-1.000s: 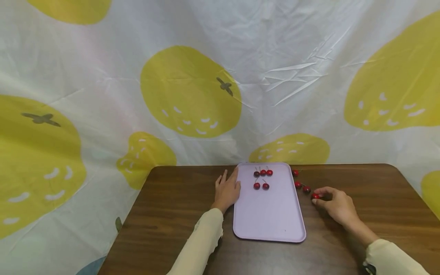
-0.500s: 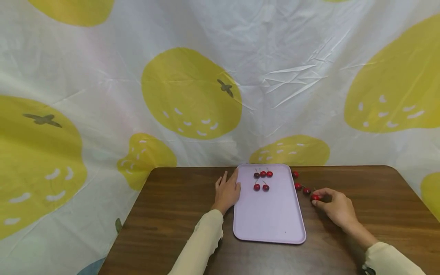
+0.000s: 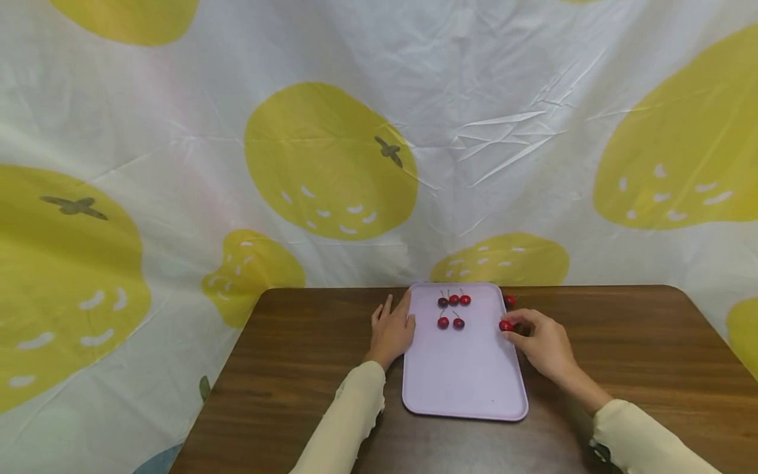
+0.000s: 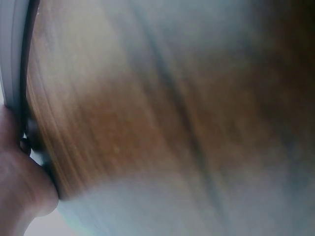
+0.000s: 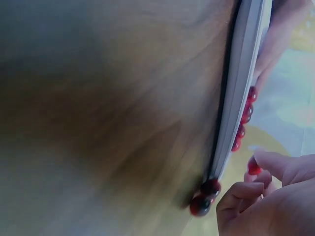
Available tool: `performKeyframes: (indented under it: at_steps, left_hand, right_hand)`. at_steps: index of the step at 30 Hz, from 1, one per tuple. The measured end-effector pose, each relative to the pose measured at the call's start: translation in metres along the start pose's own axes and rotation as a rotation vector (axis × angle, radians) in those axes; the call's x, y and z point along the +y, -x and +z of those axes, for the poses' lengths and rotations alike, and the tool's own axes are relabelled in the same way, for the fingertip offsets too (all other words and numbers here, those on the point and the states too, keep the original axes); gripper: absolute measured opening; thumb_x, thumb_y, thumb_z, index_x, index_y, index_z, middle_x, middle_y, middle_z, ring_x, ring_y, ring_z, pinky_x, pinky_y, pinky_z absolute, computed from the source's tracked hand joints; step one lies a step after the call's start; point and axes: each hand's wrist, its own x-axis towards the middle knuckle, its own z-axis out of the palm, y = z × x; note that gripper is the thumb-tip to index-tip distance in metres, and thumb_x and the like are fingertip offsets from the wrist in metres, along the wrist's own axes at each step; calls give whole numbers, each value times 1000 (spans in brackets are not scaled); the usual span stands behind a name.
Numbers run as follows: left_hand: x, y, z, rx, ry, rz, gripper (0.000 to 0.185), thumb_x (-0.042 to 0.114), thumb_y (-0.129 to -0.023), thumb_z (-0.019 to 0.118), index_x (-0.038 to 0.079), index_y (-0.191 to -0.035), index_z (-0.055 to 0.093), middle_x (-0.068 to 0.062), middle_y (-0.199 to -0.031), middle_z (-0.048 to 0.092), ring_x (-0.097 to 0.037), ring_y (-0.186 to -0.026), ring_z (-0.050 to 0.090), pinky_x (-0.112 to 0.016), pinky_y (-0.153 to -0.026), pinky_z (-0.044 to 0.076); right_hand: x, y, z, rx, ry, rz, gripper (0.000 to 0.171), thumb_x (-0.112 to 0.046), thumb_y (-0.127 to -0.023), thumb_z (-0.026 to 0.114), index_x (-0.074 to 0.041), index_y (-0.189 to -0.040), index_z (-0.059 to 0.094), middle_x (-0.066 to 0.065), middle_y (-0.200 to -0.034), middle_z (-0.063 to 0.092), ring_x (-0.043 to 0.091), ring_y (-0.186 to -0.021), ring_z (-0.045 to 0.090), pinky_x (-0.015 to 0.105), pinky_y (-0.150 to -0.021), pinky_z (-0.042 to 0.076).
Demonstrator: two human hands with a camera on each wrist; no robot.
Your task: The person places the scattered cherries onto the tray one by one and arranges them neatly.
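Observation:
A lilac tray (image 3: 464,375) lies on the brown table (image 3: 296,368). Five red cherries sit at its far end, three in a back row (image 3: 454,300) and two in front (image 3: 451,323). My right hand (image 3: 514,329) pinches one cherry (image 3: 505,325) between thumb and fingertip over the tray's right rim. The right wrist view shows that pinched cherry (image 5: 254,167) and two darker cherries (image 5: 204,196) on the table beside the tray edge (image 5: 241,98). Another cherry (image 3: 510,299) lies on the table near the tray's far right corner. My left hand (image 3: 392,322) rests flat against the tray's left edge.
A white cloth with large yellow fruit prints (image 3: 331,158) hangs right behind the table's far edge. The left wrist view is blurred, showing only wood grain (image 4: 172,123) and the tray rim (image 4: 12,59).
My right hand has moved left from the table to the tray's right rim, carrying the pinched cherry. The left hand has stayed where it was.

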Motion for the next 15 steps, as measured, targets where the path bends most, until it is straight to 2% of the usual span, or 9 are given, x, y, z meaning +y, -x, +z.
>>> performKeyframes:
  at_steps: [3, 9, 11, 15]
  left_hand:
    - [0, 0, -1, -3, 0, 3, 58, 28, -110, 45, 17, -166, 36, 0, -165, 49, -36, -162, 30, -57, -129, 21]
    - [-2, 0, 2, 0, 5, 7, 59, 28, -110, 44, 18, -167, 34, 2, -166, 47, -35, -163, 29, -56, -130, 20]
    - [-2, 0, 2, 15, 8, 15, 59, 28, -110, 45, 18, -167, 35, 1, -166, 48, -35, -162, 30, -56, -130, 21]
    - [-3, 0, 2, 35, 14, 24, 58, 26, -109, 46, 16, -166, 38, 0, -164, 51, -37, -161, 33, -57, -128, 23]
  right_hand:
    - [-6, -7, 10, -42, -5, 3, 22, -13, -86, 86, -13, -108, 81, 10, -105, 82, 18, -78, 60, 26, -64, 43]
    - [-14, -20, 28, -108, 5, 30, 21, -18, -88, 84, -13, -109, 83, 11, -104, 83, 16, -65, 49, 29, -59, 37]
    - [-16, -24, 32, -125, 14, 33, 21, -19, -89, 83, -14, -109, 83, 11, -106, 83, 18, -68, 56, 29, -61, 38]
    - [-17, -30, 38, -160, 49, 47, 21, -22, -90, 83, -16, -110, 83, 12, -114, 82, 28, -88, 67, 33, -68, 43]
